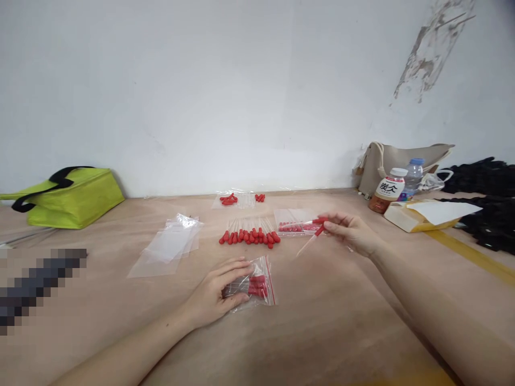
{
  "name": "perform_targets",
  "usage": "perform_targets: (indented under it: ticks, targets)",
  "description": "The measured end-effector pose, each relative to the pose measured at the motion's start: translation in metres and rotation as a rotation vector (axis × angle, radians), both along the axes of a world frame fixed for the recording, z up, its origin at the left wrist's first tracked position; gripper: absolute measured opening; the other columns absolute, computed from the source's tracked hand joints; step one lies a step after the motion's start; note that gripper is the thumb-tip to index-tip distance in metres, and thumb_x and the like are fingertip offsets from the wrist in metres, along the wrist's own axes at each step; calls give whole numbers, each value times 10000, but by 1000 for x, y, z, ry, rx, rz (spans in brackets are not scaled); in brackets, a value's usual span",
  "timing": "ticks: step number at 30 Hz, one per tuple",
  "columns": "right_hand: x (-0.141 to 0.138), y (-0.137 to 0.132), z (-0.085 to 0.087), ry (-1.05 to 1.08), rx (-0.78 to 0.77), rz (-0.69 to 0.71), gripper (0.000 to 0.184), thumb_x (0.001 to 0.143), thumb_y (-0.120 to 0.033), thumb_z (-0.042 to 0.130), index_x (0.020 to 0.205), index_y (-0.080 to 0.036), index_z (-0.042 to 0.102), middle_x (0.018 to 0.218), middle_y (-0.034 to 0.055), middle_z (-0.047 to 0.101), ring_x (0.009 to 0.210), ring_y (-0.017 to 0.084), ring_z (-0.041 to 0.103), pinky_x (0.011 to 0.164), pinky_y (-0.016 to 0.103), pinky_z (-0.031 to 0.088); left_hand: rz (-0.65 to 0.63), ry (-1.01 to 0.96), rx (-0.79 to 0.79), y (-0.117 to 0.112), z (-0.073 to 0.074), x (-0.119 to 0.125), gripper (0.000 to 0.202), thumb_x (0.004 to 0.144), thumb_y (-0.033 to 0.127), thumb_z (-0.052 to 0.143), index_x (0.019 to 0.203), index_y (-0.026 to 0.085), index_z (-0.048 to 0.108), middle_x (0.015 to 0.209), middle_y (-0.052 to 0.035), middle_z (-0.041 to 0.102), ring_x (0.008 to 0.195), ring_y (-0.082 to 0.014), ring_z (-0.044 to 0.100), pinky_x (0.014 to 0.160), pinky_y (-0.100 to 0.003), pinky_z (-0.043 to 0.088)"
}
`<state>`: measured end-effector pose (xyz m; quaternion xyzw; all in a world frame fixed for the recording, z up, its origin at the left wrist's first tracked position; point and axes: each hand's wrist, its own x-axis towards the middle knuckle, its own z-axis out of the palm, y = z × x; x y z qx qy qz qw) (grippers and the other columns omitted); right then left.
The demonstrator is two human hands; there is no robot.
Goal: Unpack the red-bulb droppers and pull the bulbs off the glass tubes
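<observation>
My left hand (219, 292) lies on the wooden table (330, 332) and grips a small clear zip bag (254, 284) that holds several red-bulbed glass droppers. My right hand (351, 231) is raised a little above the table and pinches one dropper (316, 236) by its red bulb, the glass tip pointing down to the left. A row of loose droppers (249, 235) lies just beyond the two hands. A filled bag of droppers (295, 222) rests under the right hand's fingertips.
A stack of empty clear bags (169, 244) lies to the left. Loose red bulbs (235, 199) sit near the wall. A green bag (68, 195) is at far left. Two bottles (389, 190), a beige bag (402, 161), a yellow box (422, 214) and black items (488, 206) are at right.
</observation>
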<state>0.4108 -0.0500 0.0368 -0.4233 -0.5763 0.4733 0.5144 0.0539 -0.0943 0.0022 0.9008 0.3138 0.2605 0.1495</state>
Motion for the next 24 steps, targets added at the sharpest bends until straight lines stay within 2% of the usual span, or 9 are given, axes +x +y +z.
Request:
perform_targets:
  ticks: [3, 5, 7, 10, 14, 19, 24]
  targets:
    - [2, 8, 10, 54, 88, -169, 320, 663, -333, 704, 937, -192, 615, 928, 50, 674, 794, 146, 646, 731, 285, 527, 0, 28, -15, 0, 2, 2, 438, 800, 347, 560, 1221, 248, 491, 1229, -60, 547, 1209, -229, 418, 1022, -465, 324]
    - [-11, 14, 13, 7, 240, -262, 306, 685, -334, 683, 944, -188, 610, 936, 56, 672, 844, 170, 640, 769, 325, 523, 1, 58, -41, 0, 3, 2, 431, 800, 355, 556, 1215, 250, 500, 1210, -53, 564, 1194, -228, 437, 1019, -462, 329]
    - [-30, 21, 11, -127, 416, -312, 267, 727, -318, 639, 961, -193, 606, 949, 54, 669, 868, 180, 632, 787, 353, 517, 2, 69, -58, -1, 4, 2, 434, 797, 365, 555, 1213, 252, 504, 1201, -50, 571, 1184, -231, 448, 1012, -461, 337]
    - [-62, 29, -3, -474, 663, -310, 193, 811, -238, 517, 969, -207, 623, 977, 56, 661, 912, 177, 611, 843, 355, 486, 7, 64, -71, -2, 5, 2, 433, 797, 376, 551, 1210, 251, 509, 1198, -54, 574, 1168, -235, 463, 1001, -458, 348]
    - [-89, 36, -27, -890, 883, -182, 326, 817, -74, 411, 1063, -192, 589, 1075, 96, 615, 978, 192, 564, 844, 353, 470, 7, 69, -94, -2, 5, 2, 427, 791, 389, 553, 1194, 251, 523, 1194, -52, 577, 1154, -234, 476, 995, -454, 354]
    - [-100, 36, -38, -1198, 947, -100, 365, 830, -40, 380, 1103, -194, 568, 1067, 90, 605, 908, 181, 553, 798, 314, 464, 10, 66, -103, 0, 4, 2, 427, 784, 393, 563, 1187, 254, 529, 1188, -48, 581, 1155, -229, 475, 990, -436, 364]
    - [-100, 29, -32, -1223, 903, -70, 310, 863, -122, 402, 1119, -191, 565, 1090, 94, 598, 931, 193, 555, 801, 321, 426, 11, 74, -99, 0, 4, 2, 428, 789, 396, 555, 1190, 250, 526, 1196, -51, 574, 1158, -226, 472, 993, -431, 360]
